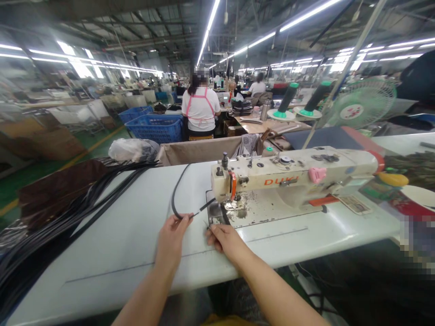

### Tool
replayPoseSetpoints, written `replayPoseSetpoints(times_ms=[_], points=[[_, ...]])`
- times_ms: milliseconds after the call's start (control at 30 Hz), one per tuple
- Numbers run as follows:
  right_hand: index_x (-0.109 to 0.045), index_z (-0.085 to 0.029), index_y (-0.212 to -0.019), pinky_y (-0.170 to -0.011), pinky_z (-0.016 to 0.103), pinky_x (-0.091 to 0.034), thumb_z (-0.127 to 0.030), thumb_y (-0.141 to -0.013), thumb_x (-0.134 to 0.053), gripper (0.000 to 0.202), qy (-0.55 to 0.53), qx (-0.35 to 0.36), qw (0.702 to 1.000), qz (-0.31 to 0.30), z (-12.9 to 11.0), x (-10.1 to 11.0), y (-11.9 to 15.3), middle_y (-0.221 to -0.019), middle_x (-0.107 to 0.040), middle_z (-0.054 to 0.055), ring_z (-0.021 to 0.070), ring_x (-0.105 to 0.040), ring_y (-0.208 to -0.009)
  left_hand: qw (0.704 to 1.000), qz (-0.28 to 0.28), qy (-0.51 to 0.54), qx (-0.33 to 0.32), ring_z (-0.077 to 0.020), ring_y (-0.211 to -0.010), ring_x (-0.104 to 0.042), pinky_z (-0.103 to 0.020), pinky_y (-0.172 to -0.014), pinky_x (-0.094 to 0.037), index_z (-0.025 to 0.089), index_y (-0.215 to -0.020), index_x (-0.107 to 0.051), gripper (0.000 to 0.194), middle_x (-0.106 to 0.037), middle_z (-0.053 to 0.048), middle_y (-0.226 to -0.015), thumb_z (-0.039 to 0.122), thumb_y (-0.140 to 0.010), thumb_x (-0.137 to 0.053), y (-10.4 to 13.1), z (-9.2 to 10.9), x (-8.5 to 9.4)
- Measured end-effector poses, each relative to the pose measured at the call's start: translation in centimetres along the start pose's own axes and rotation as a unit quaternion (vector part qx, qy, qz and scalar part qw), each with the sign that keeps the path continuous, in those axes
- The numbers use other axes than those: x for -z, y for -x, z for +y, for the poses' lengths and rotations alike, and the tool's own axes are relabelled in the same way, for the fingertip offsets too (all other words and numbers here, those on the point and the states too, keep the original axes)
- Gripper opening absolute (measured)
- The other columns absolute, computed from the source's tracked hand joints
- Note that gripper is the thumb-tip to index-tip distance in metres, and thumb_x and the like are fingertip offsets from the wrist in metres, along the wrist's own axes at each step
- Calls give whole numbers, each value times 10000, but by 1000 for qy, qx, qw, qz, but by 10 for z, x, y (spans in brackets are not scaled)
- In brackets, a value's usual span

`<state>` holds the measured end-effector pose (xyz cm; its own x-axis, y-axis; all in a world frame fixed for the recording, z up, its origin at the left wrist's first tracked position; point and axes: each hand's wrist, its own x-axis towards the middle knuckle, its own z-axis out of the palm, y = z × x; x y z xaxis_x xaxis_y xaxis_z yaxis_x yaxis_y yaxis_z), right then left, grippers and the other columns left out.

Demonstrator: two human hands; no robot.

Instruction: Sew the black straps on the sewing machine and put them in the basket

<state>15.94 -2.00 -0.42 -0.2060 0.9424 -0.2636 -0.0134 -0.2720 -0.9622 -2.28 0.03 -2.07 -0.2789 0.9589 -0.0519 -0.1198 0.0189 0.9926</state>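
The left hand (pixel 176 224), being nearer, is pinching the strip (pixel 173 197), which is curving lengthwise away ahead; the right hand (pixel 218 236) is curling just rightward, its hold unclear

1. Rows of tube lights (pixel 212 17) run beneath dark metal roof beams (pixel 136 32) in a broad workroom.
2. Bright windows (pixel 79 69) glow, blurred, at upper left.
3. Green floor (pixel 8 190), crossed by a yellow line (pixel 97 144), stretches left of blue plastic crates (pixel 154 130).
4. A tan-topped table (pixel 251 128) stands to the crates' right, its surface partly covered.
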Motion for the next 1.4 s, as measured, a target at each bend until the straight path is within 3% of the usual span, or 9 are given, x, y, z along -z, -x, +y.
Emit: replayPoseSetpoints(times_ms=[367, 567, 633, 700, 767, 833, 967, 1100, 1400], points=[[-632, -174, -823, -450, 224, -190, -644, -941, -454, 516, 10, 6, 999, -51, -15, -15, -22, -584, -461, -71, 65, -227, -436, 997, 5, -60, -43, -287, -1147, -736, -436, -1061, -562, 215, -999, -676, 358, -796, -106, -1128, 522, -833, -757, 36, 10, 16], [-565, -221, -806, -628, 259, -356, -463, -906, -619, 267, 133, 85, 987, 24, -17, -7, -7, -679, -460, -57, 134, -441, -637, 994, -13, -99, -36, -293, -1121, -736, -444, -1062, -556, 212, -1032, -703, 403, -795, -96, -1107, 572, -855, -730, 41, 15, 29], [-571, -222, -809, -749, 296, -411, -308, -839, -721, 176, 255, 127, 956, 74, -18, 1, 5, -771, -539, -20, 176, -523, -777, 990, -23, -137, -29, -301, -1118, -732, -439, -1062, -547, 215, -983, -721, 433, -795, -94, -1084, 630, -869, -680, 38, 16, 37], [-646, -214, -917, -847, 350, -453, -195, -847, -697, 89, 435, 165, 875, 133, -16, 8, 18, -949, -634, 58, 240, -589, -933, 989, -35, -142, -13, -305, -1113, -730, -429, -1037, -556, 214, -919, -723, 479, -794, -101, -1057, 683, -863, -642, 34, 15, 45], [-681, -209, -1181, -860, 383, -499, -135, -885, -624, 310, 583, 160, 778, 169, -13, 15, 28, -1142, -663, 134, 293, -631, -1043, 990, -50, -129, 30, -303, -1019, -753, -424, -932, -598, 206, -925, -721, 529, -796, -111, -1005, 719, -813, -661, 30, 14, 52], [-579, -195, -1435, -774, 379, -542, -103, -906, -567, 537, 651, 110, 734, 158, -7, 20, 34, -1182, -683, 164, 300, -689, -982, 985, -64, -145, 73, -273, -831, -754, -393, -767, -610, 193, -987, -727, 583, -794, -108, -929, 721, -739, -711, 26, 12, 59], [-469, -155, -1562, -659, 347, -558, -67, -927, -498, 642, 698, 63, 706, 101, 4, 27, 40, -1034, -740, 155, 265, -743, -783, 974, -59, -204, 85, -198, -600, -634, -316, -596, -511, 182, -1077, -731, 607, -735, -41, -705, 648, -688, -728, 18, 12, 76], [-486, -171, -1558, -627, 318, -556, -83, -955, -489, 610, 711, 63, 693, 101, 8, 28, 42, -959, -750, 157, 256, -757, -750, 975, -19, -206, 80, -175, -583, -591, -300, -552, -473, 183, -1166, -713, 664, -787, -69, -885, 583, -636, -734, 9, 13, 102], [-453, -122, -1575, -643, 345, -591, -159, -1018, -406, 560, 722, 35, 686, 80, 3, 30, 36, -1036, -772, 187, 283, -781, -789, 905, 106, -412, 30, -250, -652, -687, -335, -662, -533, 236, -1116, -787, 605, -770, -39, -755, 658, -709, -637, -5, 36, 202]])
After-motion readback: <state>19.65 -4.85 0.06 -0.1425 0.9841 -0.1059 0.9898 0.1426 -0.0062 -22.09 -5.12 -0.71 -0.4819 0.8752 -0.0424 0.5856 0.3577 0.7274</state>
